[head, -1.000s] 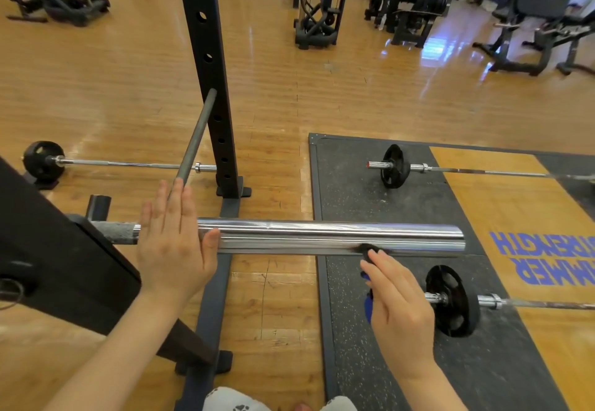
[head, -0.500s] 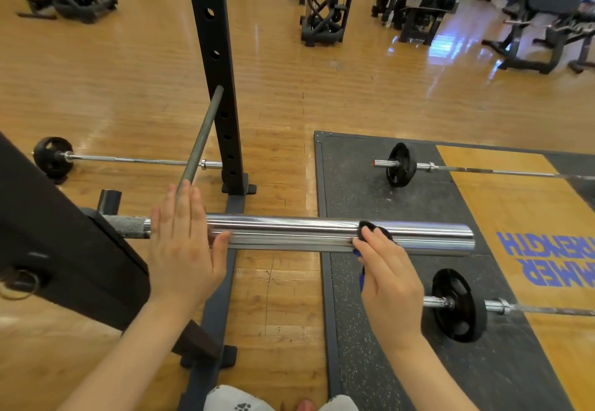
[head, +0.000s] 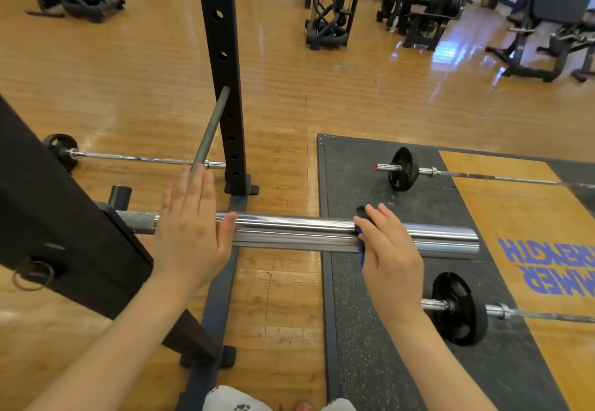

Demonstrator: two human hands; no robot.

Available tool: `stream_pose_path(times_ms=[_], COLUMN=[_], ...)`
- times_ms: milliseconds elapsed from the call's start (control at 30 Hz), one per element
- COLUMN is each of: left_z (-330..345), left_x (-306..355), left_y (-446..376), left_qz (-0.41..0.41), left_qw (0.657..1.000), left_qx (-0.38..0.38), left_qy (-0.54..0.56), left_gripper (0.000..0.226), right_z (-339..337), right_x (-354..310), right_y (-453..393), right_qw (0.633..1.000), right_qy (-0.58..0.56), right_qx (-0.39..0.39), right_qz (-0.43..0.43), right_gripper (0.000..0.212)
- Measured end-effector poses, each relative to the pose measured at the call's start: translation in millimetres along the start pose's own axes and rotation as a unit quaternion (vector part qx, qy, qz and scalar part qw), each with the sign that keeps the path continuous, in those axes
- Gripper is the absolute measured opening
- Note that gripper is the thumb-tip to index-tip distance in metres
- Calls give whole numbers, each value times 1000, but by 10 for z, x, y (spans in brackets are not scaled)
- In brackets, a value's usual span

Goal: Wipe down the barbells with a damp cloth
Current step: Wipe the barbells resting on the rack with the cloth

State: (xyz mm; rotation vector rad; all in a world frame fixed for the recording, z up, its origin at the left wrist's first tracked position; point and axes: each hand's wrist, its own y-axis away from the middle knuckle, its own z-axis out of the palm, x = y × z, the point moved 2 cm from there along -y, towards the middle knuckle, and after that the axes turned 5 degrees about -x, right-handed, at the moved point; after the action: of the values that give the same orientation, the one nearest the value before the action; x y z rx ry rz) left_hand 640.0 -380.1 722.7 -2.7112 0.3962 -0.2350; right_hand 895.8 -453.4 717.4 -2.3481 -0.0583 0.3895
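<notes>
platform (head: 502,204) | blue lettering "…MER …RENGTH" (upside down, cut off at the frame's right edge)

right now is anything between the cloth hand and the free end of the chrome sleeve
Nothing visible. The right hand presses the cloth on the sleeve, and the chrome toward its free end is bare.

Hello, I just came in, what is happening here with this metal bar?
A person is cleaning a barbell sleeve that rests on a rack. The left hand lies flat on the bar with straight fingers, steadying it. The right hand presses a dark blue cloth around the chrome sleeve, partway along it. Other barbells lie on the floor, untouched.
</notes>
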Motion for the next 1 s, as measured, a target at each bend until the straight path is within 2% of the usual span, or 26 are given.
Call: stream_pose_path(times_ms=[100, 167, 433, 600, 667, 733, 900, 1000], left_z=[70, 123, 124, 42, 41, 33, 13, 82], left_x=[58, 44, -24, -34, -51, -59, -5, 29], left_y=[239, 287, 74, -72, -141, -166, 88, 326], left_qz=[14, 9, 34, 41, 35, 35, 37, 39], left_qw=[1000, 1000, 997, 999, 999, 998, 999, 999], left_qx=[8, 18, 64, 18, -23, -48, 5, 10], left_qy=[-9, -17, -7, 3, 1, -3, 1, -3], left_gripper=[70, 68, 60, 62, 68, 72, 67, 68], right_z=[72, 37, -103, -136, -73, 6, 29, -41], right_x=[-14, -18, -77, -48, 5, 11, -58, -79], right_y=[130, 251, 422, 91, -34, -37, 374, 601], right_qw=[1000, 1000, 999, 998, 998, 998, 999, 1000], right_qy=[5, -7, -43, -10, 26, 45, 26, -7], right_qx=[11, 15, 1, 61, 57, 40, 26, 10], right_qz=[-5, -9, -6, 5, 14, 28, 25, 19], right_gripper=[28, 35, 45, 44, 33, 30, 31, 44])
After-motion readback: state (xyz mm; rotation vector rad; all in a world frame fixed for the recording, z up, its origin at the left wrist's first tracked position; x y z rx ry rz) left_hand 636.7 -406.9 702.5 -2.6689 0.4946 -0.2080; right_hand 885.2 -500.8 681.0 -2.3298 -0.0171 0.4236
